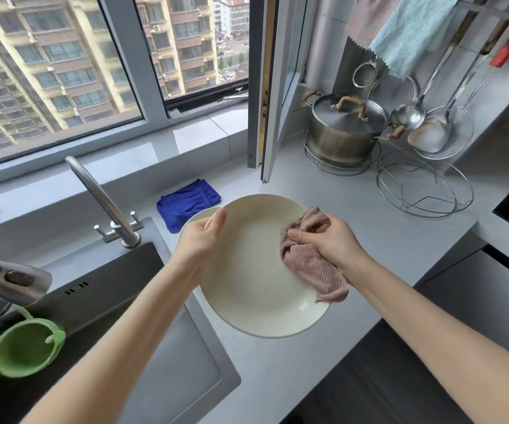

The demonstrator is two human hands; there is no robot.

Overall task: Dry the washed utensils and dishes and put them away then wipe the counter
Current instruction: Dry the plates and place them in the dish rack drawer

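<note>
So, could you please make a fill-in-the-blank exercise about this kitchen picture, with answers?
The right hand holds a ____ rag against the plate.
A folded ____ towel lies on the counter behind the plate.
A ____ basket lies in the sink.
The steel pot has its ____ on.
Missing words: pink, blue, green, lid.

Plate (247, 270): cream, round, shallow, glossy. Held above desk (369, 240) near its front edge, tilted w/ face toward camera. Left hand (199, 237) pinches upper-left rim. Pink cloth (311, 264): ribbed, bunched, pressed on plate's right inner face in right hand (329, 237) grip; loose tail hangs over rim. 2nd rim (199, 213), pale, shows just behind plate at upper left; can't tell if separate dish.
</note>
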